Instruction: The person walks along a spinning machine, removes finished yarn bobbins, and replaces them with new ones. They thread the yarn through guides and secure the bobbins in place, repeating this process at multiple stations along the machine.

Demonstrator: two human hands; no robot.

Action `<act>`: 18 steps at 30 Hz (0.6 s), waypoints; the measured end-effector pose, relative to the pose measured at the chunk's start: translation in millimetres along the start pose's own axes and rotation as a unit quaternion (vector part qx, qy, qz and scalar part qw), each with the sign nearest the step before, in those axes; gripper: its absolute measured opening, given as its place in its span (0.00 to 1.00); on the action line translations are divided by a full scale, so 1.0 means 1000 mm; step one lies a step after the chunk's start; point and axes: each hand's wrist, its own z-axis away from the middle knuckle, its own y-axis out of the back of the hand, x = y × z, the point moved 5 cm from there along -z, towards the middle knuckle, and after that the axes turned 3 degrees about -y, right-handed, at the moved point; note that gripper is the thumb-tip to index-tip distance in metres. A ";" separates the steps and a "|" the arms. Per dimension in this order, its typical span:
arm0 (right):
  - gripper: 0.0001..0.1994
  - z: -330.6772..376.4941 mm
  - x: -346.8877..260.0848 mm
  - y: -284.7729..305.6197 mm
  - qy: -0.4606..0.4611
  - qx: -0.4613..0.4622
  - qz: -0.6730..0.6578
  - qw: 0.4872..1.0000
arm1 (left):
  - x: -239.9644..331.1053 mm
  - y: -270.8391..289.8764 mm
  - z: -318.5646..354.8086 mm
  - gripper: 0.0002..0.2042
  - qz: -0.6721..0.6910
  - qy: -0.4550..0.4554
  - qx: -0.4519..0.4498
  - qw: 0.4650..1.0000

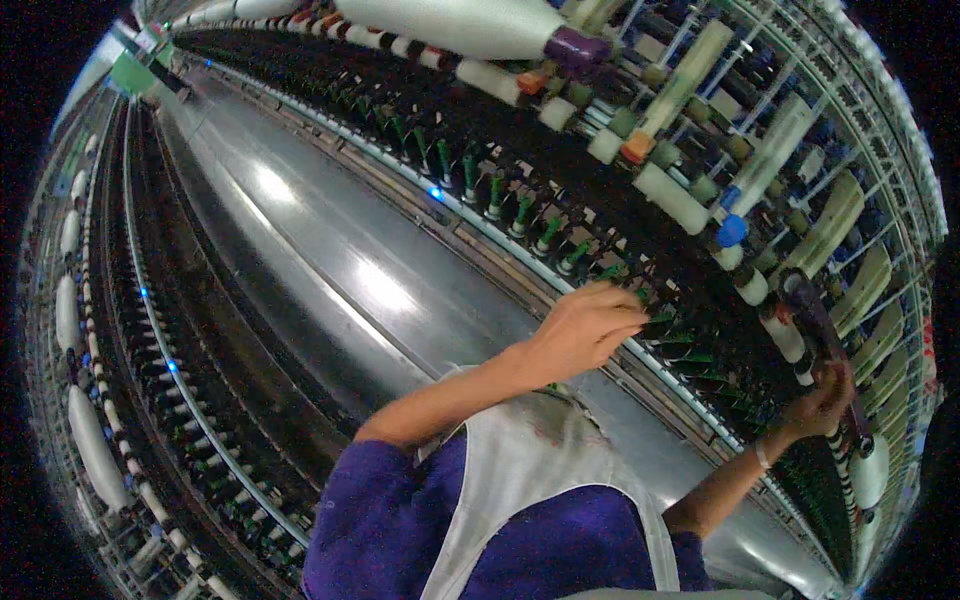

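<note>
My left hand (595, 322) reaches to the row of green bobbins (547, 232) along the spinning machine on the right. Its fingers are pinched together beside a dark green tip, and what they hold, if anything, is hidden. Farther right, my right hand (822, 402), a band at its wrist, is closed at the lower part of a long dark purple tube (822, 322). That tube stands aslant among pale rollers (785, 338). Part of the right hand's grip is hard to make out.
Large white yarn spools (450, 25) and several pale tubes with coloured ends hang above the rollers. A metal rail (500, 240) runs below the bobbins. A shiny metal floor (330, 250) separates this machine from another row of bobbins (190, 420) on the left.
</note>
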 end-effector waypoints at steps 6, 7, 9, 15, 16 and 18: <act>0.24 0.202 -0.187 -0.171 -0.350 -0.498 -0.528 0.592 | 0.009 0.051 0.101 0.22 0.008 0.187 0.204 0.961; 0.29 0.236 -0.219 -0.179 -0.422 -0.524 -0.578 0.462 | 0.010 0.067 0.112 0.21 -0.127 0.168 0.177 0.961; 0.38 0.270 -0.268 -0.188 -0.427 -0.552 -0.631 0.339 | 0.001 0.103 0.152 0.18 -0.117 0.264 0.217 0.933; 0.34 0.337 -0.373 -0.191 -0.251 -0.652 -0.653 0.292 | -0.008 0.180 0.290 0.10 0.033 0.422 0.483 0.767; 0.30 0.343 -0.386 -0.190 -0.104 -0.675 -0.626 0.376 | -0.013 0.186 0.314 0.09 0.008 0.468 0.495 0.732; 0.23 0.341 -0.399 -0.198 0.078 -0.683 -0.554 0.468 | -0.023 0.199 0.356 0.08 -0.040 0.461 0.514 0.722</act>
